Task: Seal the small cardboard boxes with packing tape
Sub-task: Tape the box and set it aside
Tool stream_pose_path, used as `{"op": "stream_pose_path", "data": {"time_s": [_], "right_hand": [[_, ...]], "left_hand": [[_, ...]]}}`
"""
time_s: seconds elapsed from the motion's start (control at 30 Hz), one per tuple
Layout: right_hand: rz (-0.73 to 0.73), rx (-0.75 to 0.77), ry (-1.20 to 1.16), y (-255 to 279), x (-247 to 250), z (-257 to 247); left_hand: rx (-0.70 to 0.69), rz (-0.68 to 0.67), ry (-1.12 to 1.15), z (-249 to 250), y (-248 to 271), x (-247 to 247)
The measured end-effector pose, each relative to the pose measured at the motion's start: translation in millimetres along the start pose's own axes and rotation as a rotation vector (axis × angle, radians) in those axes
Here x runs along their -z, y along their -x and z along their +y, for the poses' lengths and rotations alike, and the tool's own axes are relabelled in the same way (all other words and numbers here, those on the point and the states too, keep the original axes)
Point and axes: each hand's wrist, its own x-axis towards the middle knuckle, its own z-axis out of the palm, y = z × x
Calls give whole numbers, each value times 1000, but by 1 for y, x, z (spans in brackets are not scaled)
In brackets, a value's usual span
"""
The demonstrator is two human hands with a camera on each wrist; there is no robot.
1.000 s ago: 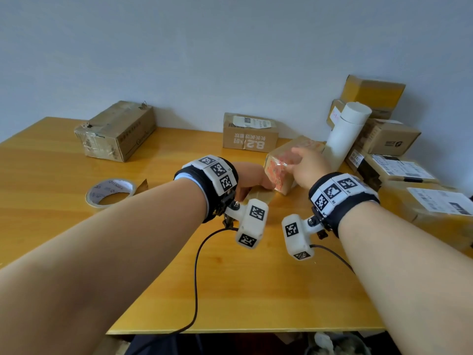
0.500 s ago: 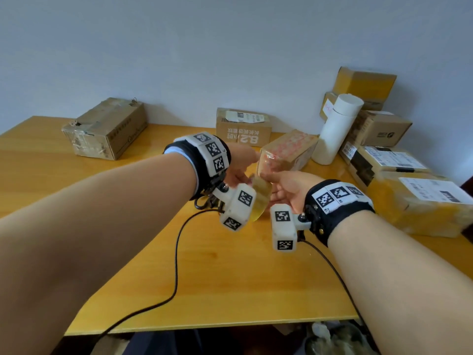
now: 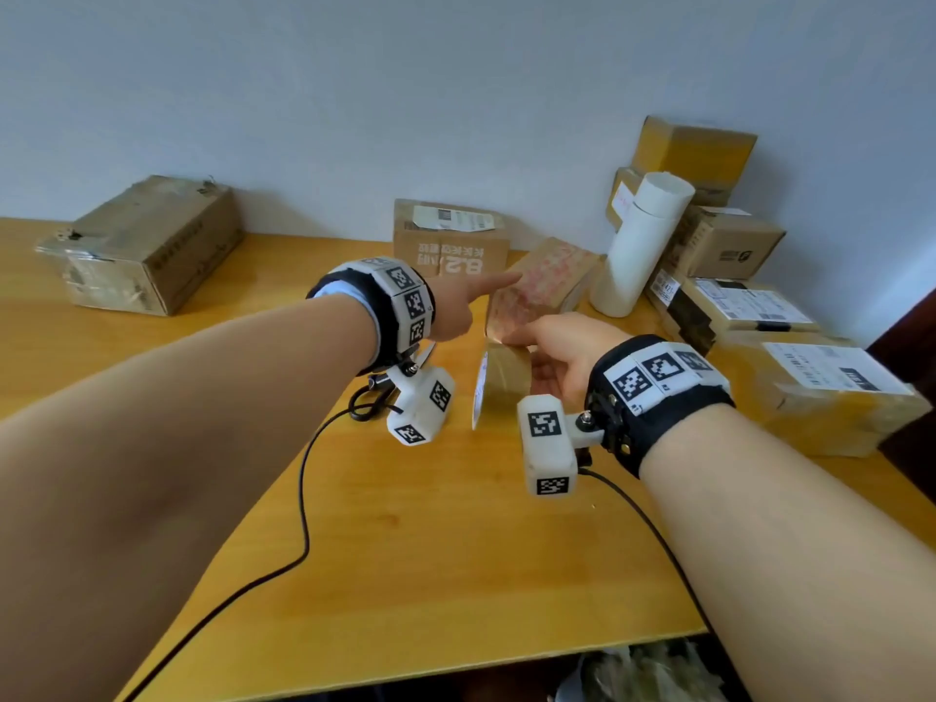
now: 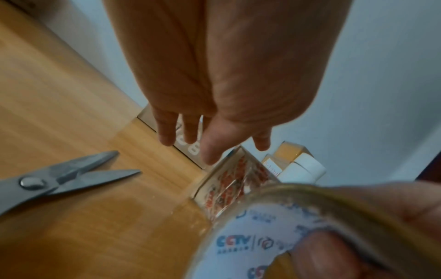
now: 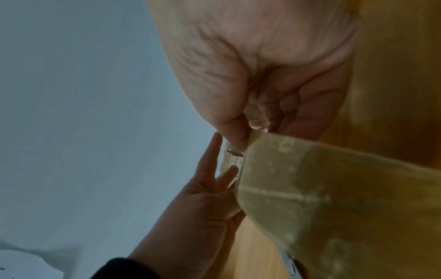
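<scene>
Both forearms bare to the wrist.

Left hand [image 3: 458, 309]: wide black fabric wrist strap [image 3: 385, 321] ringed with white square tiles, each printed with a black-and-white fiducial marker. A sliver of pale blue lining shows at the strap's arm-side edge. Below the wrist, a white rounded camera block [image 3: 420, 405] on a small metal screw bracket, a marker on each visible face. A thin black cable [image 3: 304, 524] loops beneath it and runs toward the table's near edge.

Right hand [image 3: 562, 347]: matching black strap [image 3: 658, 397] with white marker tiles, dark rivets along its side. White boxy camera module [image 3: 549, 450], two markers visible, bolted on a short bracket; its own thin black cable [image 3: 653, 529] runs back under the forearm.
</scene>
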Motion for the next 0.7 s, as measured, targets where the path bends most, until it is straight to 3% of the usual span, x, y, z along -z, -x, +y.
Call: {"op": "stream_pose_path", "data": {"time_s": [0.23, 0.37, 0.57, 0.7], "right_hand": [[156, 76, 73, -19, 11, -3], [117, 55, 88, -25, 11, -3], [76, 103, 56, -15, 17, -14], [56, 197, 2, 12, 25, -39]], "left_hand": [[-56, 53, 25, 4, -27, -9], [-81, 52, 14, 13, -33, -14], [-46, 162, 243, 19, -33, -6], [58, 228, 454, 32, -19, 25]]}}
